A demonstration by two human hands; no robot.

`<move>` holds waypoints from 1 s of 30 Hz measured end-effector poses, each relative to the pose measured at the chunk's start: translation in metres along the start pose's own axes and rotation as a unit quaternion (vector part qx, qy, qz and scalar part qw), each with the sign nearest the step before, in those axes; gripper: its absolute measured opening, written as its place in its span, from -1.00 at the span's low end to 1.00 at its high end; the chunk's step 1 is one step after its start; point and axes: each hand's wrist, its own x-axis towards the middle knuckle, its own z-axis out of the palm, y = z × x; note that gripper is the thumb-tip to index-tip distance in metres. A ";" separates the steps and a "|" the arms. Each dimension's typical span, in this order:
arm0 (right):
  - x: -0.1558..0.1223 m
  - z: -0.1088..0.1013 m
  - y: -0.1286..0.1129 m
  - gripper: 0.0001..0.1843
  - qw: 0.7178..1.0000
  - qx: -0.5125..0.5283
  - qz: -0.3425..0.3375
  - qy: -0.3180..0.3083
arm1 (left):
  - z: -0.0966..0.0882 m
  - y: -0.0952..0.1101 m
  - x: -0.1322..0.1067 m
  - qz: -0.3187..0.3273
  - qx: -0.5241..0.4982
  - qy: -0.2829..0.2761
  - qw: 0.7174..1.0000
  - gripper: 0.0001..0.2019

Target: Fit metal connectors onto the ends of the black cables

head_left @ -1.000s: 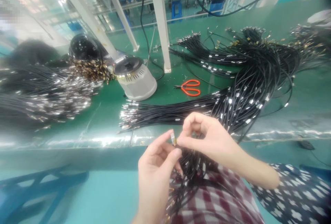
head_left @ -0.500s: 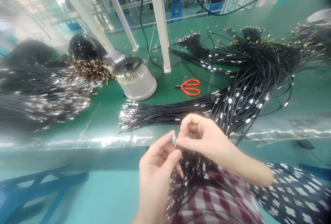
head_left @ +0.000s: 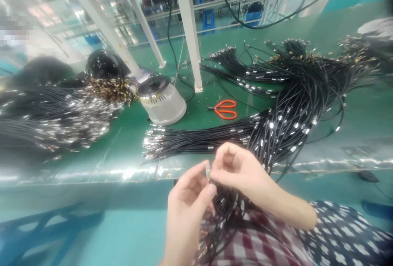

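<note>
A small silvery cable connector [head_left: 208,170] with a bit of gold at its lower end is between my hands, above the table's front edge. My left hand [head_left: 188,200] grips it from the left, index fingertip at its top and thumb near its bottom. From the right, my right hand [head_left: 238,165] pinches it between thumb and curled fingers. Which part each fingertip presses is too small to tell. Below the hands, a bunch of black cables [head_left: 225,200] lies on my lap, over a checked cloth [head_left: 260,237].
Black cables with white tags [head_left: 288,114] lie across the green table [head_left: 196,124]. Orange-handled scissors [head_left: 225,109] lie beyond the hands, right of a grey round device [head_left: 166,106]. More silver-ended cables [head_left: 70,122] pile up at left. A white post [head_left: 190,36] rises behind.
The view has tilted slightly, so the table sits a little lower in the picture. Both hands keep hold of the connector, which now stands a little more upright.
</note>
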 end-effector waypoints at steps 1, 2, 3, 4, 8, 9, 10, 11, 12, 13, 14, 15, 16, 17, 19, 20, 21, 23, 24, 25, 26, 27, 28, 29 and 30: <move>0.000 0.000 -0.001 -0.76 1.000 -0.003 0.000 -0.003 | 0.001 0.002 0.001 -0.003 -0.009 -0.001 1.000 -0.69; -0.001 0.001 -0.003 -0.75 1.000 -0.011 0.003 -0.004 | 0.002 0.005 0.002 -0.005 -0.016 0.003 1.000 -0.74; -0.001 0.001 -0.005 -0.75 1.000 -0.022 0.007 -0.004 | 0.003 0.007 0.003 -0.005 -0.020 0.011 1.000 -0.79; -0.002 0.002 -0.007 -0.75 0.999 -0.032 0.010 -0.003 | 0.004 0.010 0.004 -0.003 -0.020 0.021 1.000 -0.82; -0.006 0.003 -0.013 -0.79 0.997 -0.074 0.015 0.000 | 0.005 0.014 0.007 0.002 -0.022 0.051 0.998 -0.84; -0.006 0.003 -0.014 -0.80 0.996 -0.085 0.015 0.000 | 0.005 0.014 0.008 -0.003 -0.028 0.055 0.998 -0.84; -0.007 0.003 -0.015 -0.81 0.995 -0.098 0.015 0.002 | 0.005 0.014 0.008 -0.009 -0.035 0.059 0.998 -0.85; -0.007 0.002 -0.016 -0.81 0.994 -0.110 0.015 0.007 | 0.004 0.013 0.008 -0.018 -0.041 0.061 0.997 -0.85; -0.007 0.002 -0.017 -0.81 0.993 -0.120 0.016 0.011 | 0.004 0.013 0.008 -0.025 -0.048 0.063 0.997 -0.85; -0.008 0.002 -0.017 -0.81 0.991 -0.129 0.017 0.016 | 0.004 0.013 0.008 -0.032 -0.055 0.065 0.996 -0.84; -0.008 0.002 -0.018 -0.82 0.990 -0.137 0.020 0.020 | 0.004 0.012 0.008 -0.038 -0.062 0.067 0.995 -0.84; -0.008 0.002 -0.019 -0.82 0.989 -0.143 0.024 0.023 | 0.004 0.012 0.008 -0.042 -0.067 0.068 0.995 -0.84; -0.008 0.002 -0.019 -0.81 0.988 -0.147 0.030 0.024 | 0.004 0.011 0.008 -0.043 -0.070 0.069 0.994 -0.84; -0.008 0.002 -0.020 -0.80 0.988 -0.151 0.035 0.025 | 0.004 0.011 0.008 -0.042 -0.070 0.070 0.994 -0.84; -0.008 0.002 -0.019 -0.79 0.985 -0.165 0.034 0.033 | 0.004 0.009 0.009 -0.034 -0.066 0.068 0.995 -0.85; -0.007 0.002 -0.018 -0.78 0.984 -0.174 0.029 0.040 | 0.004 0.008 0.009 -0.030 -0.064 0.066 0.995 -0.85; -0.006 0.002 -0.017 -0.78 0.982 -0.181 0.024 0.048 | 0.004 0.007 0.009 -0.026 -0.065 0.064 0.995 -0.85; -0.005 0.002 -0.014 -0.77 0.980 -0.187 0.019 0.061 | 0.003 0.006 0.010 -0.024 -0.071 0.060 0.995 -0.86; -0.004 0.002 -0.013 -0.76 0.981 -0.185 0.020 0.063 | 0.003 0.006 0.010 -0.026 -0.075 0.058 0.995 -0.86; -0.003 0.001 -0.012 -0.76 0.981 -0.182 0.022 0.063 | 0.003 0.006 0.010 -0.030 -0.076 0.056 0.995 -0.86; -0.003 0.001 -0.012 -0.75 0.981 -0.181 0.023 0.063 | 0.003 0.006 0.011 -0.035 -0.075 0.053 0.995 -0.86; -0.003 0.001 -0.012 -0.75 0.981 -0.182 0.022 0.062 | 0.002 0.006 0.011 -0.041 -0.070 0.049 0.996 -0.85; -0.003 0.001 -0.012 -0.75 0.981 -0.184 0.021 0.061 | 0.002 0.007 0.011 -0.045 -0.064 0.045 0.996 -0.85; -0.004 0.001 -0.012 -0.76 0.981 -0.186 0.019 0.060 | 0.002 0.008 0.010 -0.049 -0.058 0.042 0.996 -0.85; -0.005 0.001 -0.013 -0.76 0.980 -0.188 0.018 0.057 | 0.002 0.008 0.010 -0.053 -0.053 0.041 0.996 -0.84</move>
